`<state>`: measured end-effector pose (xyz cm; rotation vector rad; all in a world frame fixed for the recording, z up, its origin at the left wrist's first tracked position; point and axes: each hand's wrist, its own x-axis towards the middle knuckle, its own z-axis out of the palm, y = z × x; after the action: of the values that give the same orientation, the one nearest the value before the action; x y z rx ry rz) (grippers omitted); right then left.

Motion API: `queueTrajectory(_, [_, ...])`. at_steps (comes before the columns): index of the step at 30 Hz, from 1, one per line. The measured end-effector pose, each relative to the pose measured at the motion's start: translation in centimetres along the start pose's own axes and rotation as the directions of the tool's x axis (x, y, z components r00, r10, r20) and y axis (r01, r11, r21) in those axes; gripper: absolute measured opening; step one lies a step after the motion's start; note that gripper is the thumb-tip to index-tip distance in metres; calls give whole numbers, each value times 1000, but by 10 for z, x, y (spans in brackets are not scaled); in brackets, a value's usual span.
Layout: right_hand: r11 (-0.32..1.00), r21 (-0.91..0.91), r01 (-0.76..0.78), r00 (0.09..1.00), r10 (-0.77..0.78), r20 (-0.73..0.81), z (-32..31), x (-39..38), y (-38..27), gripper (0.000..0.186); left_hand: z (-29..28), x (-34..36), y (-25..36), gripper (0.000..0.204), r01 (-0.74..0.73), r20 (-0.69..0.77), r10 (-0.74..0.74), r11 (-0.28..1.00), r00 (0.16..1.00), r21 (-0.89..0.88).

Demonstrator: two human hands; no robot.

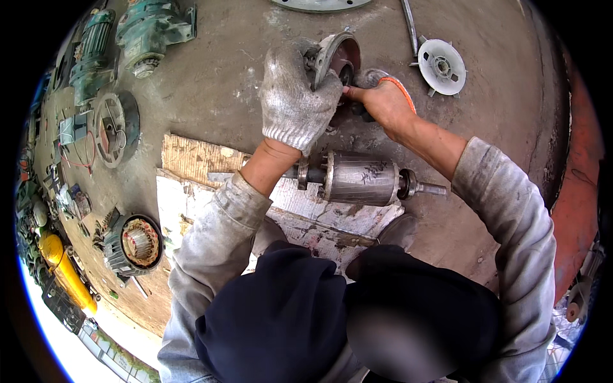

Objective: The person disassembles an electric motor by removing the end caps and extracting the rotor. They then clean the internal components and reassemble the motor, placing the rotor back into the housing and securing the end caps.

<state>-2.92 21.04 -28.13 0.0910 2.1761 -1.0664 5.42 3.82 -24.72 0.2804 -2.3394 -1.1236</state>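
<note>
My left hand (pixel 295 96), in a dirty knitted glove, grips a round metal end cover (pixel 341 50) held up on edge, its reddish inner face turned right. My right hand (pixel 383 105) is bare and closed, its thumb at the cover's central bore. A grey glove or cloth with an orange edge (pixel 399 86) is bunched at that hand; what the fingers hold is partly hidden. Below both hands, a motor rotor (pixel 361 179) with shaft and bearings lies sideways on dirty cardboard (pixel 191 153).
Green gearmotors (pixel 147 32) and a flanged ring (pixel 115 127) are at upper left. A stator housing (pixel 128 242) and yellow cylinder (pixel 67 271) sit lower left. A white fan (pixel 442 67) lies upper right beside a metal bar (pixel 410 25). A red curved surface (pixel 571 191) borders the right.
</note>
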Motion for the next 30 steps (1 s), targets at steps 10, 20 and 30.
queueTrajectory(10, [942, 325, -88, 996, 82, 32, 28, 15, 30, 41, 4, -28, 13, 42, -11, 40, 12, 1000, 999, -22])
queueTrajectory(20, [864, 495, -88, 992, 29, 127, 24, 8, 35, 22, 1, -46, 14, 40, 13, 64, -15, 1000, 998, 17])
queueTrajectory(30, [752, 611, -248, 963, 124, 238, 21, 0, 30, 21, 4, -51, 8, 43, 31, 20, -30, 995, 999, -90])
